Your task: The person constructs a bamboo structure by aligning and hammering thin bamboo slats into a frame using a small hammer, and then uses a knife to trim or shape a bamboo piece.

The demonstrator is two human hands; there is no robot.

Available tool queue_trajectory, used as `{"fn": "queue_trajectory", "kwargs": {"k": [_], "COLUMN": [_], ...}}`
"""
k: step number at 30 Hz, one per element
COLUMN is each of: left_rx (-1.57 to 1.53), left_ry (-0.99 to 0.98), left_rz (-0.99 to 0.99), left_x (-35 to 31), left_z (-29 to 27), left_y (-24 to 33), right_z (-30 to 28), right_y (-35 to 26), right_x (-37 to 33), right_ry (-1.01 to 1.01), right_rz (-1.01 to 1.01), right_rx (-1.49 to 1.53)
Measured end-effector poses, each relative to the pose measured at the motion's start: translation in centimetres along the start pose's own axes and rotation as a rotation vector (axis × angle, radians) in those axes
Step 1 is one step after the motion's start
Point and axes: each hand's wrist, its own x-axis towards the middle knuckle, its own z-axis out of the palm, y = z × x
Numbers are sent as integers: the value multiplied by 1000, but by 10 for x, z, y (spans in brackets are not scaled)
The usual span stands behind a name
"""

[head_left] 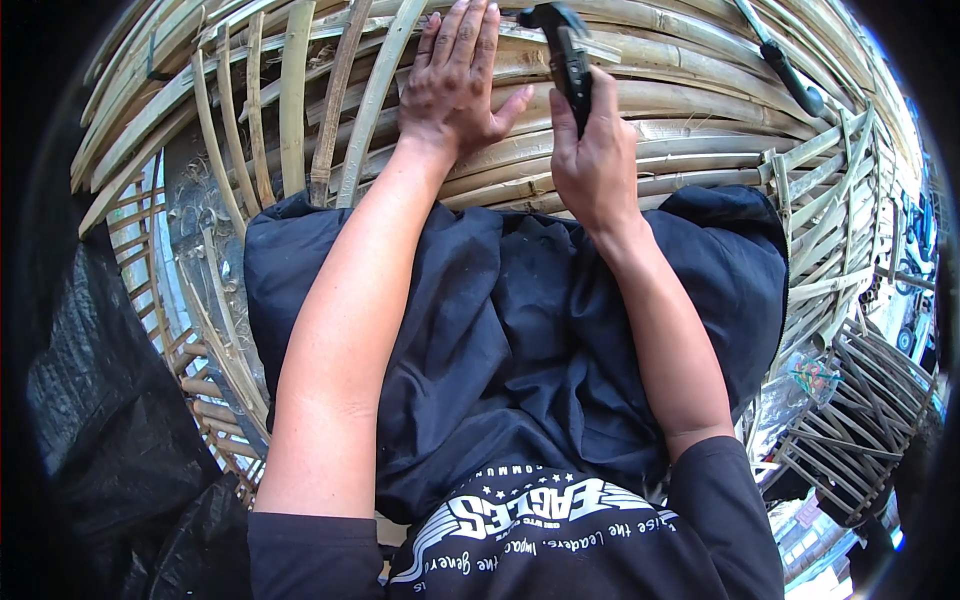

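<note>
Hammer [568,68] in right hand [598,155], over bamboo [690,100]

Bamboo workshop, rough and makeshift. Evidence: split bamboo [680,95] under left hand [455,90]; hammer [571,72] in right hand [598,150]; black-handled tool [790,78], slatted crate [845,430] right of both hands; tarp [110,400] to their left.

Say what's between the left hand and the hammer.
Only bamboo strips show between the left hand and the hammer, as seen in the head view.
</note>
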Motion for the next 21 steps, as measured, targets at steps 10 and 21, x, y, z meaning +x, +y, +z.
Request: {"fn": "queue_trajectory", "kwargs": {"k": [10,21], "left_rx": [17,28], "left_ry": [-78,-74], "left_rz": [-23,-15], "left_x": [0,0], "left_z": [0,-2], "left_y": [-1,-1], "right_z": [0,-4], "right_y": [-4,1], "right_x": [-2,7], "right_ry": [94,-31], "right_rz": [-27,-54], "right_rx": [80,-109]}}
